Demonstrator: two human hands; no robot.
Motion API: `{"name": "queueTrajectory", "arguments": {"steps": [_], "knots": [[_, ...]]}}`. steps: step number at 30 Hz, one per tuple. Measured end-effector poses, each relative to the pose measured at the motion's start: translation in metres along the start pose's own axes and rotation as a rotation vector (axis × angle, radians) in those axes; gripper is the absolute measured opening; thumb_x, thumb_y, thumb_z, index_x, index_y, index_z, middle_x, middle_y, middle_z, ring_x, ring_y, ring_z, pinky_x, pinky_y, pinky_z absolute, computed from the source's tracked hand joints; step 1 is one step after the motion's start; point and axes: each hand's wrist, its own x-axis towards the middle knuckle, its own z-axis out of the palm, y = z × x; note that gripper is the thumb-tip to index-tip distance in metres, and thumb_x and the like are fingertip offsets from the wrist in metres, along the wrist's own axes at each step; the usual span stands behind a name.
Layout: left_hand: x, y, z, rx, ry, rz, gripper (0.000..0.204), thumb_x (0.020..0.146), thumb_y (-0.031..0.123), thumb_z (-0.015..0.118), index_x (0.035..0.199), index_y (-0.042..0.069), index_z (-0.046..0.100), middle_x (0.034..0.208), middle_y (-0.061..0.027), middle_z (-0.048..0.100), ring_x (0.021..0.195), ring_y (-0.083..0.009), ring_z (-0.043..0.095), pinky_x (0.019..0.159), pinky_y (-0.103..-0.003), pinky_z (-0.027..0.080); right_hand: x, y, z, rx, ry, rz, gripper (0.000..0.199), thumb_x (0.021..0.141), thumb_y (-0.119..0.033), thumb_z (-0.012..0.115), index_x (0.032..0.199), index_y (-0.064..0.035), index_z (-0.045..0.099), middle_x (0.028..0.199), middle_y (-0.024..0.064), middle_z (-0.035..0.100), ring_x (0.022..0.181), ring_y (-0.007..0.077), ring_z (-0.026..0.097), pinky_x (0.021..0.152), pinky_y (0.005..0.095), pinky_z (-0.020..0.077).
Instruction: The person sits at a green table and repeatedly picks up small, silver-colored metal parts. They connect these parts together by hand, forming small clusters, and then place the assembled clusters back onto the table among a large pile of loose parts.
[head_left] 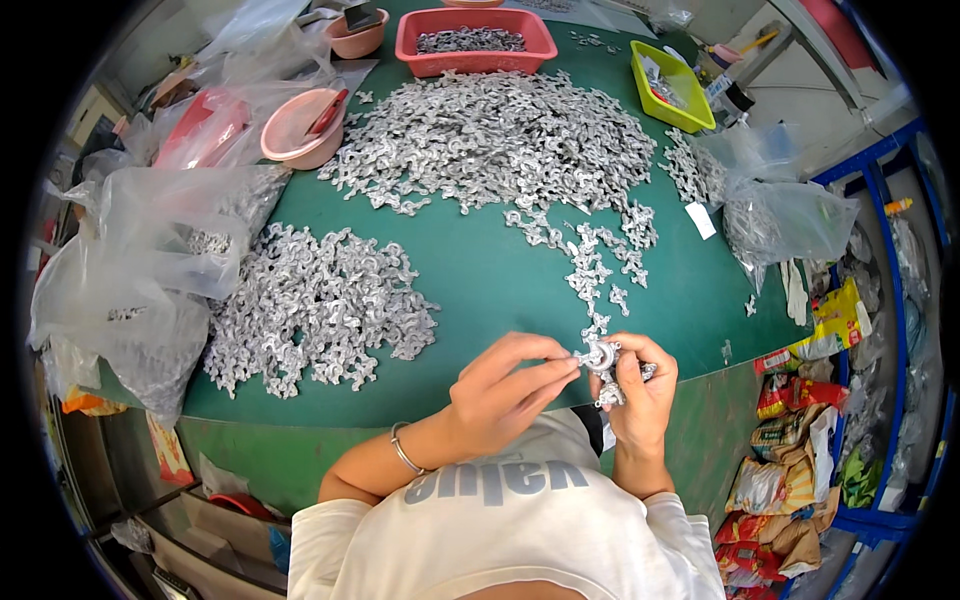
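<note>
Small silver-grey metal castings with curved arms lie in a big heap (490, 140) at the back of the table and a smaller heap (315, 310) at the left. A thin trail of castings (588, 268) runs from the big heap down to my hands at the near edge. My right hand (645, 390) is closed around a few castings (601, 357). From the left, the fingertips of my left hand (510, 378) pinch the tip of one of these castings. Whether a smaller piece sits between those fingertips is too fine to make out.
On the green table (480, 270) stand a red tray (475, 65) of metal pieces, a yellow-green tray (690, 115) and a pink bowl (300, 150). Plastic bags (130, 270) crowd the left; another bag (790, 215) lies right. A blue rack (890, 330) and colourful sacks stand beyond the right edge.
</note>
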Motion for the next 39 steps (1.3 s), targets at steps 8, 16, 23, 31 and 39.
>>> {"name": "queueTrajectory", "arguments": {"steps": [8, 16, 23, 31, 39], "knots": [[0.0, 0.011, 0.008, -0.027, -0.006, -0.034, 0.034, 0.059, -0.006, 0.075, 0.089, 0.001, 0.061, 0.083, -0.0105, 0.059, 0.068, -0.018, 0.058, 0.054, -0.026, 0.045, 0.002, -0.007, -0.009, 0.236, -0.061, 0.178, 0.018, 0.087, -0.014, 0.053, 0.087, 0.0036, 0.055, 0.069, 0.011, 0.059, 0.046, 0.0095, 0.05, 0.037, 0.0187, 0.0326], [0.003, 0.016, 0.04, -0.023, -0.088, -0.07, 0.032, 0.06, -0.005, 0.074, 0.089, 0.001, 0.062, 0.084, -0.0105, 0.06, 0.07, -0.0192, 0.059, 0.058, -0.027, 0.048, -0.004, -0.008, -0.035, 0.434, 0.035, 0.304, 0.018, 0.089, -0.015, 0.047, 0.085, 0.002, 0.052, 0.069, 0.0106, 0.055, 0.046, 0.0123, 0.049, 0.033, 0.0199, 0.0308], [0.001, 0.013, 0.068, -0.019, -0.124, -0.149, 0.029, 0.061, -0.003, 0.073, 0.088, 0.002, 0.063, 0.084, -0.0101, 0.06, 0.073, -0.0183, 0.059, 0.061, -0.026, 0.048, -0.008, 0.005, -0.064, 0.728, 0.107, 0.486, 0.018, 0.089, -0.016, 0.045, 0.083, -0.0002, 0.051, 0.071, 0.0117, 0.055, 0.046, 0.0142, 0.048, 0.029, 0.0209, 0.0303], [0.003, 0.001, 0.077, -0.056, -0.135, -0.314, 0.031, 0.066, -0.001, 0.07, 0.096, 0.001, 0.06, 0.084, -0.0099, 0.059, 0.073, -0.019, 0.057, 0.066, -0.027, 0.047, -0.003, 0.016, -0.085, 0.692, 0.125, 0.447, 0.017, 0.087, -0.017, 0.046, 0.083, -0.0013, 0.051, 0.072, 0.0136, 0.053, 0.047, 0.0166, 0.049, 0.032, 0.0218, 0.0361], [-0.041, -0.068, 0.104, 0.59, -0.504, -0.457, 0.045, 0.068, 0.021, 0.071, 0.104, 0.002, 0.051, 0.103, -0.0108, 0.05, 0.093, -0.0286, 0.048, 0.08, -0.037, 0.037, 0.011, 0.037, -0.139, 0.878, 0.263, 0.349, 0.016, 0.088, -0.02, 0.048, 0.09, -0.0039, 0.05, 0.088, 0.013, 0.051, 0.073, 0.023, 0.054, 0.054, 0.03, 0.0529]]}}
